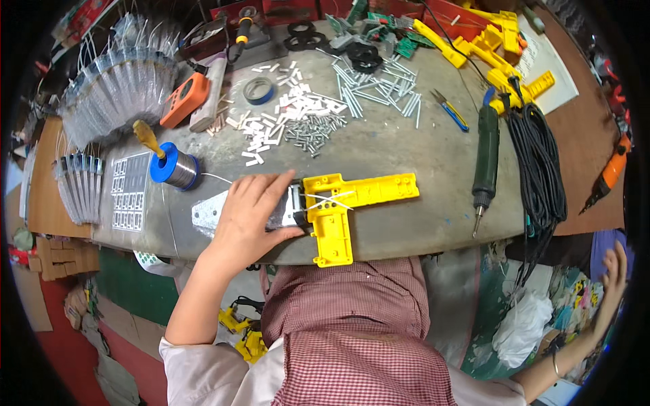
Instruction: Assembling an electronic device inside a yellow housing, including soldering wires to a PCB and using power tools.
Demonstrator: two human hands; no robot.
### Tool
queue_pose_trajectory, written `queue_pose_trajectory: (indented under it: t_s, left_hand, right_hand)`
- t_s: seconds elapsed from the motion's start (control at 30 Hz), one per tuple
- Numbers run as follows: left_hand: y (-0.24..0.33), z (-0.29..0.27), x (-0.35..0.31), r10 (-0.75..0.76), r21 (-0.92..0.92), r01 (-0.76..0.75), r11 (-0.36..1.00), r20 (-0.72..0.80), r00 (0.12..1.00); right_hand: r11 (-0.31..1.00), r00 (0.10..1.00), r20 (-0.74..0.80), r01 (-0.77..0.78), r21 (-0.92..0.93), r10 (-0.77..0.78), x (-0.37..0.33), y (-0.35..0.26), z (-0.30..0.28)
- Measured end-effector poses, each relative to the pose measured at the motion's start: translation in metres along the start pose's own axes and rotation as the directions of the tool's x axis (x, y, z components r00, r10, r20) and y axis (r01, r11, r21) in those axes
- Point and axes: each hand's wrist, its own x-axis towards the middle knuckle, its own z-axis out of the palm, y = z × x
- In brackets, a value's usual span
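My left hand (247, 220) lies over a flat, tapered piece wrapped in clear plastic (206, 213), its fingers and thumb closed round it. That piece's black and silver collar (296, 206) meets a yellow plastic housing half (333, 233), which lies with its ribbed inside up near the bench's front edge. Thin white wires (330, 200) cross over the housing. Far off to the right, beyond the bench, my right hand (615, 271) is raised with its fingers apart and nothing in it. A purple cloth-like thing (604, 247) is nearest to it.
Behind the left hand stands a blue solder spool (175, 168). White sleeves (298, 105), small screws (315, 132) and long screws (379, 88) lie in heaps. A green electric screwdriver (485, 162), yellow-blue cutters (452, 111) and coiled black cable (538, 162) lie at right. An orange meter-like box (185, 100) is at left.
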Motion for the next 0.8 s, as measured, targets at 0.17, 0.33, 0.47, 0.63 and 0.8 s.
queue_pose_trajectory:
  t_s: [0.17,0.33,0.47,0.63,0.8]
  left_hand:
    - [-0.013,-0.009,-0.014,-0.055,-0.037,0.058,0.998,0.089,0.995]
    - [0.015,-0.016,-0.006,0.093,-0.027,-0.097,0.995,-0.124,0.988]
    - [0.027,0.000,0.005,0.030,0.101,-0.023,0.995,-0.066,0.997]
    - [0.006,0.008,-0.001,-0.043,-0.376,-0.004,0.927,-0.117,0.992]
    - [0.006,-0.003,0.010,-0.020,-0.267,0.013,0.964,-0.025,0.999]
  right_hand:
    - [0.861,0.760,0.406,0.453,0.229,-0.508,-0.004,-0.145,0.166]
    - [0.681,0.450,0.531,0.611,0.404,-0.718,0.006,-0.240,0.263]
    - [0.689,0.475,0.510,0.593,0.416,-0.717,0.041,-0.286,0.337]
    - [0.728,0.568,0.459,0.482,0.487,-0.683,0.057,-0.345,0.421]
    - [0.697,0.661,0.264,0.714,0.069,-0.703,0.060,-0.395,0.494]
